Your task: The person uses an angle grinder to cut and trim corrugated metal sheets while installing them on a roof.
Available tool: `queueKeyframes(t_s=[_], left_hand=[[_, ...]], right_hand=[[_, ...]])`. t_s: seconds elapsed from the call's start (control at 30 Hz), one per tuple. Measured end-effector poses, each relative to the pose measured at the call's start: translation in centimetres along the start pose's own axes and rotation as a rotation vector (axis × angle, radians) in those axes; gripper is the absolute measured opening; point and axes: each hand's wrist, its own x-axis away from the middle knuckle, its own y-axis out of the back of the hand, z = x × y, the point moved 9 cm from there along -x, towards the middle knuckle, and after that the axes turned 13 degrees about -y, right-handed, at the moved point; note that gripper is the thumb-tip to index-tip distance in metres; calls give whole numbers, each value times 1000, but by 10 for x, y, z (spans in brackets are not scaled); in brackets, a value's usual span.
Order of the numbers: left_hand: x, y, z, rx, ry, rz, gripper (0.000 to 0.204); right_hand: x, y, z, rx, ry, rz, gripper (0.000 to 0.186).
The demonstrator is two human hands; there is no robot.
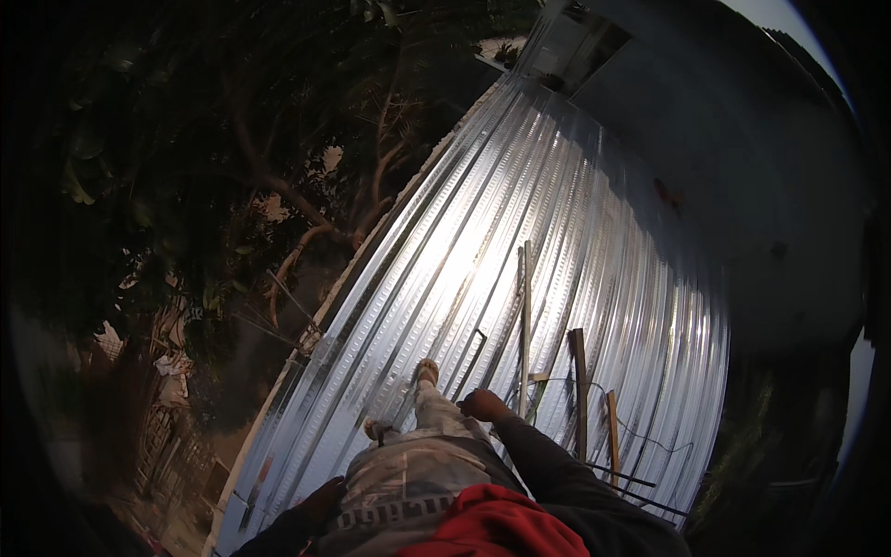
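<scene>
My right hand (483, 405) is out in front of my right thigh, fingers curled; whether it holds anything is unclear. My left hand (323, 494) hangs in shadow by my left leg, its fingers indistinct. Below me are ribbed silver metal sheets (436, 269), bright with glare, under my sandalled feet (427, 371). Just beyond my right hand lie a bent dark rod (478, 343), a long pale bar (524, 306), a darker bar (577, 371), a short wooden piece (613, 427) and a loose cable (650, 441).
The sheets have an edge (316, 334) on my left, with branches (278, 186) and shadowed ground (186, 455) beside it. A dark wall (742, 158) runs along the right. A doorway-like opening (571, 51) stands at the far end. More dark rods (631, 478) lie near my right side.
</scene>
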Motion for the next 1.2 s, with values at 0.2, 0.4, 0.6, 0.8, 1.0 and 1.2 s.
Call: queueKeyframes(t_s=[0.2,0.4,0.6,0.8,1.0,1.2], left_hand=[[0,-29,0,-9,-141,103,70],[-48,50,-138,-720,-479,378,79],[-153,205,-163,-483,-261,-476,67],[-299,153,-322,-327,-373,-268,57],[-373,36,-393,-449,-479,198,54],[-420,19,-410,-593,-383,412,54]], right_hand=[[40,77,-115,-363,-482,-346,40],[98,49,-220,-115,-709,-346,34],[100,-31,-276,-133,-780,127,48],[50,-59,-308,-273,-507,123,46],[22,52,-319,-897,-627,-171,42],[39,88,-366,-1146,-688,-514,35]])
